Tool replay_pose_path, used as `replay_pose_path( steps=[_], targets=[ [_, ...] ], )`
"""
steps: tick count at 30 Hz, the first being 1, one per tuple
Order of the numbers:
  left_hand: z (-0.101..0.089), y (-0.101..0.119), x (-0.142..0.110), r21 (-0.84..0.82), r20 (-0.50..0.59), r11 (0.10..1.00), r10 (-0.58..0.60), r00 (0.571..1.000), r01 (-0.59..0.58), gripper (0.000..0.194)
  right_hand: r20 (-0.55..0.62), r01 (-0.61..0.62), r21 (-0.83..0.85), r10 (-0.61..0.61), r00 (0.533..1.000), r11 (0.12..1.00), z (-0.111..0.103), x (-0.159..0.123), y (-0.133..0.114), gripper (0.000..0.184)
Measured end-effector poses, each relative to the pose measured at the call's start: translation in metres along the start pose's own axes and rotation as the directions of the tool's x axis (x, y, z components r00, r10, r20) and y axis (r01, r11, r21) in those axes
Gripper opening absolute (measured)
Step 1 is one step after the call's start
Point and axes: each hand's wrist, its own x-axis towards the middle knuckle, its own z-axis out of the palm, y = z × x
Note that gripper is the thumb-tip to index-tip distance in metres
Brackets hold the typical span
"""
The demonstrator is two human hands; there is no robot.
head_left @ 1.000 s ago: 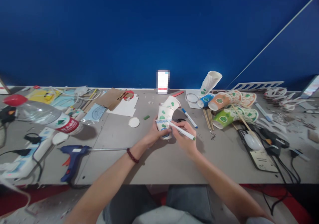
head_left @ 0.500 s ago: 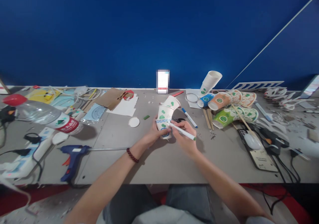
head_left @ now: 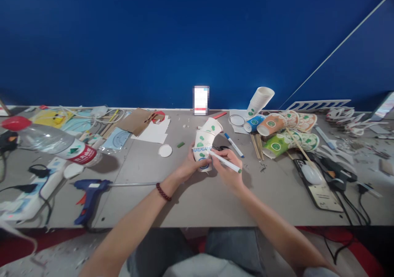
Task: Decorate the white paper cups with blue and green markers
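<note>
left hand (head_left: pixel 187 169) grips curved, joined paper cups (head_left: pixel 204 140) between the table's (head_left: pixel 197 221) near and far edges; right hand (head_left: pixel 231 180) pinches a marker (head_left: pixel 229 165); the cups look light, easily dented; best held gently near stiffer rims.

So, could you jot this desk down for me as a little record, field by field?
Left hand: holds a bent chain of white paper cups with green prints; the hand grips its lower end
Right hand: the hand holds a white marker with a green end, its tip at the cups
Left side: blue glue gun, clear red-capped plastic bottle
Right side: leaning stack of white paper cups, white computer mouse
Backdrop: plain blue wall
</note>
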Motion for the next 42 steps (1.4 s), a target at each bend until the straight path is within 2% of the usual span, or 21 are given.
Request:
replay_pose_path(
  steps=[12, 22, 26, 33, 42],
  targets=[
    [-0.0005, -0.0017, 0.0023, 0.025, -0.027, 1.0, -0.001, 1.0, 0.002, 0.106, 0.018, -0.037, 0.068, 0.036, 0.999, 0.997, -0.0002, -0.0002, -0.001, 0.015],
    [-0.0033, -0.0038, 0.0033, 0.022, 0.014, 0.999, 0.026, 1.0, -0.026, 0.099, 0.036, -0.031, 0.078, 0.028, 0.999, 0.996, -0.0005, -0.0007, 0.002, 0.013],
    [-0.0015, -0.0012, 0.0015, 0.021, 0.001, 1.0, 0.012, 1.0, -0.012, 0.097, 0.028, -0.028, 0.063, 0.026, 0.999, 0.998, -0.001, -0.0001, 0.0013, 0.012],
    [-0.0022, -0.0019, 0.0019, 0.047, -0.008, 0.999, -0.005, 1.0, 0.006, 0.103, -0.004, -0.062, 0.063, 0.062, 0.998, 0.996, -0.0001, 0.0014, -0.0019, 0.012],
    [-0.0018, -0.0026, 0.0025, 0.03, -0.009, 0.999, 0.016, 1.0, -0.016, 0.092, -0.042, -0.072, 0.053, 0.074, 0.996, 0.996, -0.0006, 0.0032, -0.003, 0.015]
  ],
)
